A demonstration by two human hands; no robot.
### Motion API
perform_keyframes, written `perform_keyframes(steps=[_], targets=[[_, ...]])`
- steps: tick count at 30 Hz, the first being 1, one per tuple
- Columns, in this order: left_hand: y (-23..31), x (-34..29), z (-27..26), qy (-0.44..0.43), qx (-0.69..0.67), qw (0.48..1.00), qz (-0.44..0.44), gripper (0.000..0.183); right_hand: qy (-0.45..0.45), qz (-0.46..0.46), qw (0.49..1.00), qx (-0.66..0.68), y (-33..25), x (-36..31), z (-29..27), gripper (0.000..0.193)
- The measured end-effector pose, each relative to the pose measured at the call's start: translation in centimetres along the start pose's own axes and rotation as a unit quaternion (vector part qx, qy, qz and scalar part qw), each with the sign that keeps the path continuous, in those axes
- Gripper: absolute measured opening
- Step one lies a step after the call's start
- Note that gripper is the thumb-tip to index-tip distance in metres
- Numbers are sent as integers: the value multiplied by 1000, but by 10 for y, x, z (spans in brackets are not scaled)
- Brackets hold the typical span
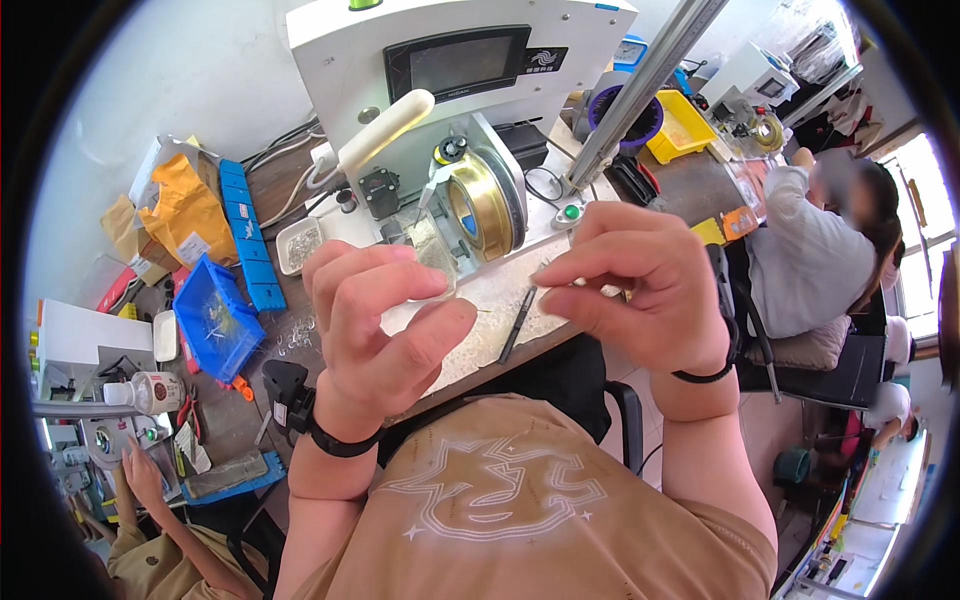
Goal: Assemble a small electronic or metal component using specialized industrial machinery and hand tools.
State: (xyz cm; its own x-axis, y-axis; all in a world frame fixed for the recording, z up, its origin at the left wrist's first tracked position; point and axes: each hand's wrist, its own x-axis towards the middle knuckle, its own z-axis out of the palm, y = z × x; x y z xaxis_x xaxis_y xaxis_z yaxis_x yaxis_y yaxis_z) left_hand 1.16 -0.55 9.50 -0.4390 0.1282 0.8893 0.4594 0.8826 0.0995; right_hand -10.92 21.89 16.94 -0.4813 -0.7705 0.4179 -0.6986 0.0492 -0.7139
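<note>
My left hand [385, 325] is raised in front of the machine, fingers curled and the thumb apart from the index fingertip. No object shows between them. To its right, my right hand [640, 290] pinches thumb and index finger together; something tiny may be at the tips, too small to name. Between the hands, a slim black tool [517, 325], pen-like or tweezer-like, lies on the pale worktop [480, 345]. Behind the left fingertips stands a small clear container [432, 245], partly hidden. A gold wheel [480, 210] sits in the machine just beyond.
The white machine [340, 60] carries a dark screen [457, 62] and a pale lever [385, 132]. A white dish [298, 245], blue tray [215, 320] and bottle [155, 392] are at left. A metal post [645, 90] rises at right. Other people sit on both sides.
</note>
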Motion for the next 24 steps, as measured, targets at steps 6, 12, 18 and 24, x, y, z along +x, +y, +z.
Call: perform_keyframes(steps=[6, 12, 18, 24], targets=[[8, 3, -7, -5, 4, 1000, 17, 35, -48, -13, 997, 66, -8, 2, 12, 17], [8, 3, -5, -18, 10, 1000, 15, 36, -58, -27, 997, 53, 0, 4, 16, 14], [8, 11, -1, 16, 34, 998, 59, 36, -72, -23, 997, 32, -2, 8, 13, 4], [4, 11, 30, 30, -236, 966, -96, 56, -27, 19, 990, 136, -3, 0, 19, 4]])
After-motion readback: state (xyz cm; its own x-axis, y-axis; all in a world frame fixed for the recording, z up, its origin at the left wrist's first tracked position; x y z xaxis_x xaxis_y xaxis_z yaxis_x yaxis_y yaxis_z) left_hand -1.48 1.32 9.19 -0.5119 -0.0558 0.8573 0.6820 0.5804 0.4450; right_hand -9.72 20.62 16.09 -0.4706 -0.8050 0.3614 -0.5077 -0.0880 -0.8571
